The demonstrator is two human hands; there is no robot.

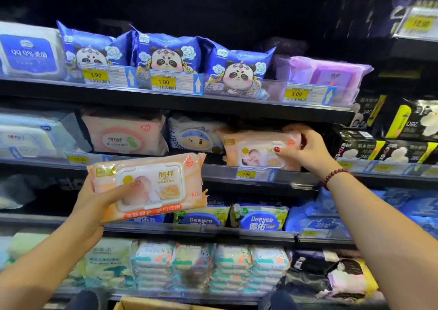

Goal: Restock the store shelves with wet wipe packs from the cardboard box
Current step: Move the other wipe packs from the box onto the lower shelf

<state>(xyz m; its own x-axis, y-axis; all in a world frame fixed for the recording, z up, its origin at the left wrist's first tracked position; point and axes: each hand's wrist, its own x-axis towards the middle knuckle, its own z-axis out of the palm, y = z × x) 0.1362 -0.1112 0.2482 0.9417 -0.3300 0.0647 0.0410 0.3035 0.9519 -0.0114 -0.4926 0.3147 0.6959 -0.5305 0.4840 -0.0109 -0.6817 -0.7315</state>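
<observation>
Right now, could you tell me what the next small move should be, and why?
Probably push the shelved pack back with the right hand: it sits above the 8.90 tag, the hand grips its right end, and the left hand holds a matching pack to follow.

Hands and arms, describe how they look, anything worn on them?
Both forearms are bare, with no sleeves or gloves in view. The right hand and left hand have red-painted nails. A dark red beaded bracelet circles the right wrist. No rings show.
</observation>
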